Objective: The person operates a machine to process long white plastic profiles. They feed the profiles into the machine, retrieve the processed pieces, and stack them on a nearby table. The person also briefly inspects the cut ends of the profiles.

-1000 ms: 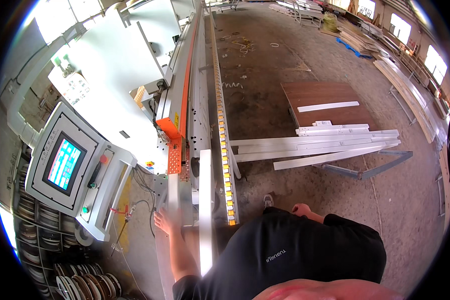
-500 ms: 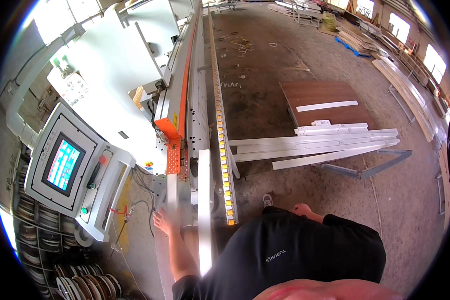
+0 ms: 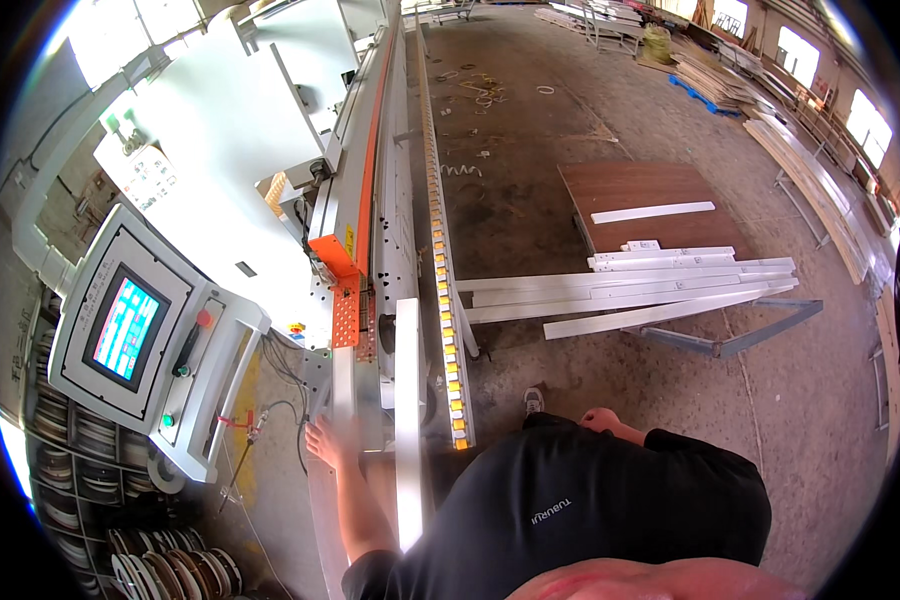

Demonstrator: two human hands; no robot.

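My left hand point(image 3: 326, 443) lies with its fingers apart on the near end of a long machine, beside a pale strip point(image 3: 344, 385) that runs up to a perforated orange guard point(image 3: 346, 312). Nothing shows in its grip. Right of my left forearm, a long white board point(image 3: 408, 430) extends away from me along the machine, apart from the hand. My right hand point(image 3: 600, 419) is close to my body, partly covered by the black shirt. Its fingers are not clear enough to read.
A control panel point(image 3: 130, 328) with a lit screen stands at left, above racks of edging rolls point(image 3: 175, 575). A rail with yellow rollers point(image 3: 450, 350) runs along the machine's right side. White boards point(image 3: 630, 290) lie across a metal stand point(image 3: 750, 333) by a brown panel point(image 3: 635, 190).
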